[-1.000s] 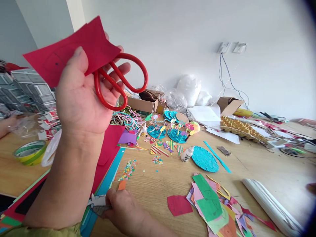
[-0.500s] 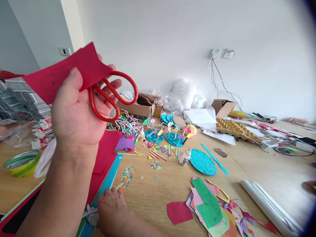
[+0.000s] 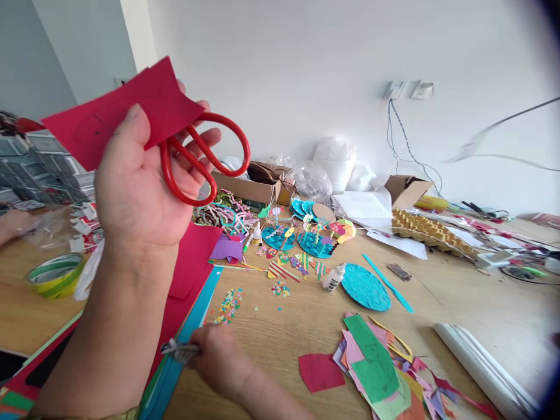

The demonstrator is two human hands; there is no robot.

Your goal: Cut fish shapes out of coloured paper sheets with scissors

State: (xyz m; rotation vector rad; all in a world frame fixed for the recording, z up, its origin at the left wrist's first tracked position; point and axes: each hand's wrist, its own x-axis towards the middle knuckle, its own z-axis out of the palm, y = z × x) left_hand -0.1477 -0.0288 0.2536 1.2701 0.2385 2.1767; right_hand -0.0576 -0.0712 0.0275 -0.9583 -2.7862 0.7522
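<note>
Raised at the upper left, my left hand [image 3: 140,169] grips red-handled scissors [image 3: 225,119] and a folded red paper [image 3: 153,96] with a pencilled fish outline; the paper hides the blades. Low at the centre, my right hand [image 3: 223,359] is closed on a small grey metal tool [image 3: 180,351], blurred, beside the blue sheets. Under my left wrist lies a stack of red paper [image 3: 192,262]. Small paper bits [image 3: 228,306] are scattered beyond my right hand. A red scrap [image 3: 321,372] rests to its right.
A glue bottle [image 3: 333,277] stands beside a blue disc [image 3: 366,287]. Coloured scraps [image 3: 371,364] and a white bar [image 3: 481,367] lie at the right. Decorated paper fish [image 3: 300,265] are farther back. Green-yellow tape [image 3: 56,274] and another person's hand [image 3: 17,224] are at the left.
My right hand has moved slightly right and up, with the grey tool now lifted in it. My left hand still holds the scissors and paper, slightly higher. The view has shifted a little.
</note>
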